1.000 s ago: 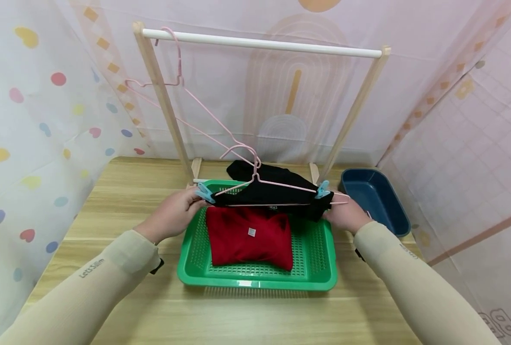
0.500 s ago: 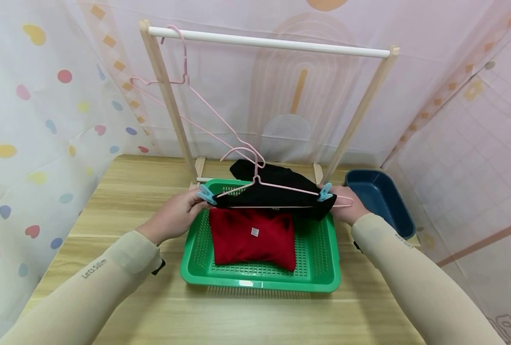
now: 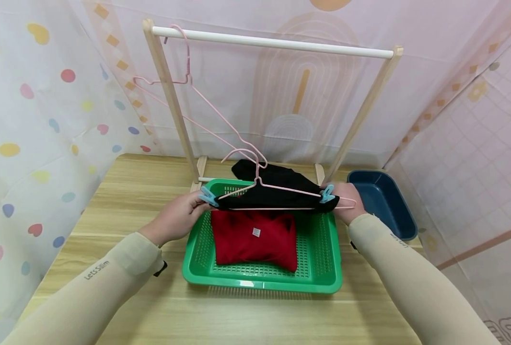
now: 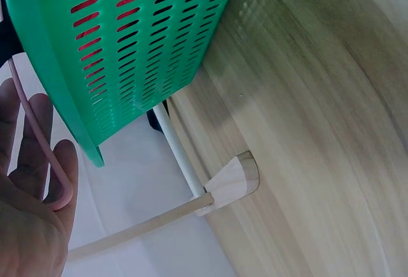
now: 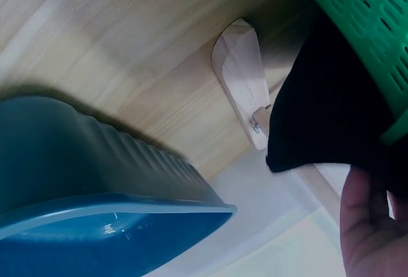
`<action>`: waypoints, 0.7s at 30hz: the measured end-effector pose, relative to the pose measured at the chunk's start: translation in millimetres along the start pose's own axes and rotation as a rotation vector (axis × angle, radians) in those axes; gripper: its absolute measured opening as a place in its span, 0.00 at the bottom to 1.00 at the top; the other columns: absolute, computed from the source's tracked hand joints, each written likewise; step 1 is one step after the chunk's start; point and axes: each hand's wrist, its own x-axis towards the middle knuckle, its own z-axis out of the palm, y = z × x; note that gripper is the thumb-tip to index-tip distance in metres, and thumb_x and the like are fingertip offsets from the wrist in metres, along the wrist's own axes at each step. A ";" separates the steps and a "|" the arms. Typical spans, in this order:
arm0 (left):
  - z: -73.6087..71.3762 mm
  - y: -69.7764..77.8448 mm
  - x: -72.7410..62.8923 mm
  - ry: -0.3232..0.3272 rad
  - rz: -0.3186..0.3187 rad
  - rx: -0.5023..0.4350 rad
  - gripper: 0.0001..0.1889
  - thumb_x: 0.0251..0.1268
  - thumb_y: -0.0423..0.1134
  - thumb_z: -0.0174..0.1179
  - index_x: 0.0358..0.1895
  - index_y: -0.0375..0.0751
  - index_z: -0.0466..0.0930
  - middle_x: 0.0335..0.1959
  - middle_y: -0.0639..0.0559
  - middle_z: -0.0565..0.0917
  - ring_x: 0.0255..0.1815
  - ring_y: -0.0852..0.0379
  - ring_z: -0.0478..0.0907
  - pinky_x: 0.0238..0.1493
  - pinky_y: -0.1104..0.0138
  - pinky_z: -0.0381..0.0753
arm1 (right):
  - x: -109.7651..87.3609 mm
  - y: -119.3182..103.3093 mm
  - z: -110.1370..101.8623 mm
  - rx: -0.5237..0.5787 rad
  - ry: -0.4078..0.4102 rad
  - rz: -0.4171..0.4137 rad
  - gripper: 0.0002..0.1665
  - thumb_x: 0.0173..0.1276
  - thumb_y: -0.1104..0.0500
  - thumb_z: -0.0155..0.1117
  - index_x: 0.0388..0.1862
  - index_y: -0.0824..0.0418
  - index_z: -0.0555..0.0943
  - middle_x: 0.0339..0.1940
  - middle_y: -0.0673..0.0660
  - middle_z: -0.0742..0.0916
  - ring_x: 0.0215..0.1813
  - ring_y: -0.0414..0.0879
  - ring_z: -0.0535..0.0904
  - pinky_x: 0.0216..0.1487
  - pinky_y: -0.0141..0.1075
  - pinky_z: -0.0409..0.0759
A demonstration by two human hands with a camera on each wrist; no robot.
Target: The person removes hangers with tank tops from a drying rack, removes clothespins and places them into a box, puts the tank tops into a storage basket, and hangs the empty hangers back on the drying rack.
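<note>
A pink clothes hanger [image 3: 277,188] is held level over the back of the green basket [image 3: 261,286], its hook pointing up. Black clothing [image 3: 266,195] hangs on it, fastened by a light blue clip [image 3: 207,196] at the left and another blue clip [image 3: 327,193] at the right. My left hand [image 3: 180,214] grips the hanger's left end; in the left wrist view its fingers [image 4: 39,124] curl by the pink bend. My right hand [image 3: 349,201] holds the right end with the black cloth [image 5: 331,108]. A folded red garment [image 3: 255,242] with a white label lies in the basket.
Behind the basket stands a wooden rack with a white rail [image 3: 277,42]. A second pink hanger [image 3: 214,106] hangs from the rail's left end. A dark blue bin [image 3: 382,203] stands to the right on the wooden table [image 3: 130,191], with patterned curtains [image 3: 65,115] around.
The black cloth's right corner, which drooped below the hanger, now sits higher by the bar. My right hand has shifted up slightly around the hanger's end. The whole view has drifted a little.
</note>
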 end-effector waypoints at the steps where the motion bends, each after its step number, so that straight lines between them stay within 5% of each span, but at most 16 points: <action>1: 0.3 -0.2 -0.2 0.000 0.000 -0.003 0.05 0.81 0.37 0.58 0.49 0.48 0.83 0.50 0.49 0.89 0.51 0.50 0.84 0.59 0.47 0.83 | 0.3 0.2 0.3 0.014 0.022 -0.010 0.18 0.80 0.61 0.53 0.56 0.64 0.89 0.49 0.66 0.92 0.51 0.63 0.88 0.54 0.55 0.83; 12: -0.2 2.5 -2.7 0.016 0.019 -0.030 0.07 0.82 0.37 0.57 0.51 0.48 0.84 0.51 0.50 0.89 0.54 0.51 0.85 0.59 0.47 0.83 | -5.1 -16.2 -3.5 0.105 0.222 -0.069 0.13 0.80 0.61 0.60 0.55 0.64 0.87 0.53 0.65 0.90 0.55 0.61 0.86 0.59 0.55 0.81; 21: -4.1 5.2 -6.3 0.024 0.015 -0.054 0.09 0.83 0.38 0.56 0.54 0.48 0.85 0.53 0.50 0.89 0.56 0.49 0.86 0.62 0.45 0.82 | -19.5 -36.1 -13.1 0.237 0.188 -0.055 0.15 0.80 0.60 0.59 0.58 0.61 0.87 0.61 0.63 0.89 0.62 0.61 0.84 0.64 0.55 0.79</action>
